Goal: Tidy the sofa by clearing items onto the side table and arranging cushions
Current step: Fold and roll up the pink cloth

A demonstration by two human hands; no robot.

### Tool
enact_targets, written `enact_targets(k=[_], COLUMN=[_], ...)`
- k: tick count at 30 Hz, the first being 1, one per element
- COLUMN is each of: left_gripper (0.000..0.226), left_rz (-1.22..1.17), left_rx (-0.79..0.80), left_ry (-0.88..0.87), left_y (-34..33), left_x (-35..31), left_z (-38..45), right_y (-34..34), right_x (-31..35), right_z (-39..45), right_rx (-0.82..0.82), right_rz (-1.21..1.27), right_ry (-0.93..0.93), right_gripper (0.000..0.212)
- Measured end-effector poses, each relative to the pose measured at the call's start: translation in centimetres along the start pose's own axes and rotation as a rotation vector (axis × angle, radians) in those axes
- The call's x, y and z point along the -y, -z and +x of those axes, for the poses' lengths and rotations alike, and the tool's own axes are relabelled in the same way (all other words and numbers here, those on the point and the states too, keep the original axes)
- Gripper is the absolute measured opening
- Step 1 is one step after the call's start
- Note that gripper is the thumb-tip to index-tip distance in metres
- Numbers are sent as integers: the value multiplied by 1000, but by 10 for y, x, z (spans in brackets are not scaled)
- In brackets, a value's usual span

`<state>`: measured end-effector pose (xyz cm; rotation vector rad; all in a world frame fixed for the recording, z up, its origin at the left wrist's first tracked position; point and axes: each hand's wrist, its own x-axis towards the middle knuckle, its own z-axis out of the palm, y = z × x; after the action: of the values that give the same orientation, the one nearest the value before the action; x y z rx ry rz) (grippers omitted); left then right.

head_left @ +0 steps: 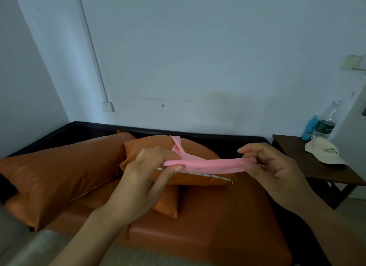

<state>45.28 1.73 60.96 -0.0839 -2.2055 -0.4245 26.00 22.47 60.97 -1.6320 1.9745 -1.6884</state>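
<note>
Pink cloth (206, 163) was held stretched crosswise at mid-frame, pinched endwise by left hand (156, 166) and right hand (265, 164), counter (309, 162) lying rightward.

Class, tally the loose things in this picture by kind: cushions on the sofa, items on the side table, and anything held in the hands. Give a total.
Orange cushions: 3 (long cushion, top cushion, lower cushion)
Bottles on the side table: 2 (clear bottle, blue bottle)
Caps: 1 (cream cap)
Pink cloths: 1 (pink cloth, pinched by left hand and right hand)
Total: 7
</note>
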Motion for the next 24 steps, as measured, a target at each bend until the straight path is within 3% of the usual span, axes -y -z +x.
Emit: enact_targets(k=[7, 11, 15, 19, 22, 24], left_gripper=[22, 44, 22, 25, 20, 17], left_rz=[-89, -281, -226, -195, -156, -132], left_rx=[-59, -92, -105, -143, -149, -145], left_ry=[99, 205, 156, 202, 208, 211], left_y=[1, 0, -1, -1, -1, -1], left_x=[-8, -9, -5, -5, -8, -9], left_z=[8, 10, 12, 15, 18, 18], right_y=[4, 7, 13, 17, 15, 16], right_x=[6, 10, 11, 10, 11, 10], right_z=[4, 9, 13, 15, 15, 16], right_rx=[-31, -86, -101, -104, -121, -99], right_rz=[0, -52, -153, -203, -33, 85], right_ry=[-5, 10, 48, 62, 6, -34], right_gripper=[19, 13, 15, 19, 10, 26])
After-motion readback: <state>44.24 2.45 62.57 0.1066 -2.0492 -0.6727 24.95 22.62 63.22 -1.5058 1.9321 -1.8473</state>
